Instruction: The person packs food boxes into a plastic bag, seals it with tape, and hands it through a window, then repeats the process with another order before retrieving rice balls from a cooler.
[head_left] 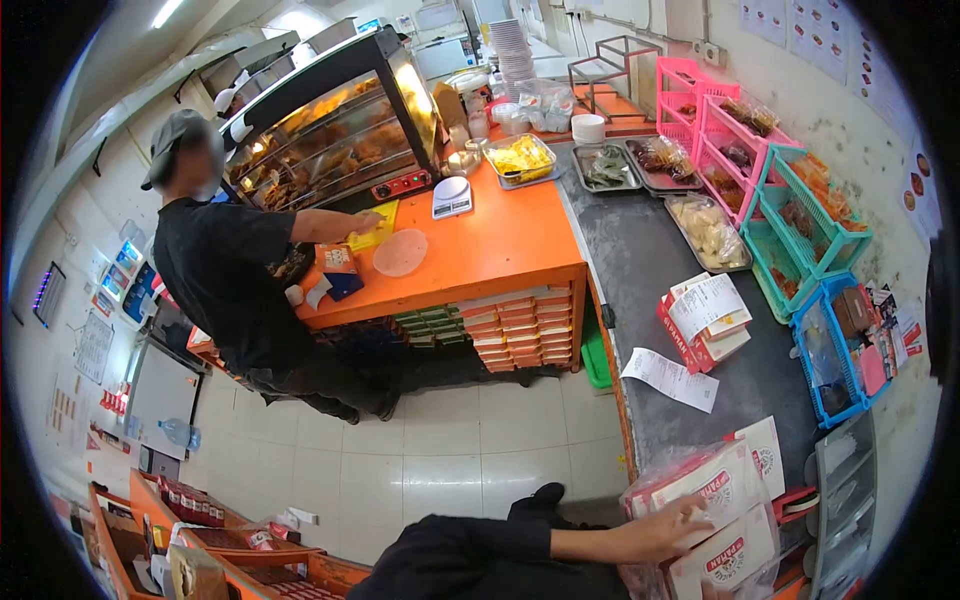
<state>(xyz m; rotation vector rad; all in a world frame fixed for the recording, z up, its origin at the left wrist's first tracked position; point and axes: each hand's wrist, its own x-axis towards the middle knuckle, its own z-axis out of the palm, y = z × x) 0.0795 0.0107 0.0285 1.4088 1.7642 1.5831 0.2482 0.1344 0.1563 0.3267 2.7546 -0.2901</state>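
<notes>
Our left hand (668,531) touches bagged boxes (728,556) at five o'clock. We cannot tell whether its fingers pinch.

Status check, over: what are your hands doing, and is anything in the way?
Left hand on the plastic-bagged PAMAN boxes; right hand not clearly visible. Loose paper receipt lies beyond, clear of the boxes.

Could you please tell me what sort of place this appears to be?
Most likely a takeaway food shop: there is a lit food warmer, bagged printed boxes and a long paper receipt.
</notes>
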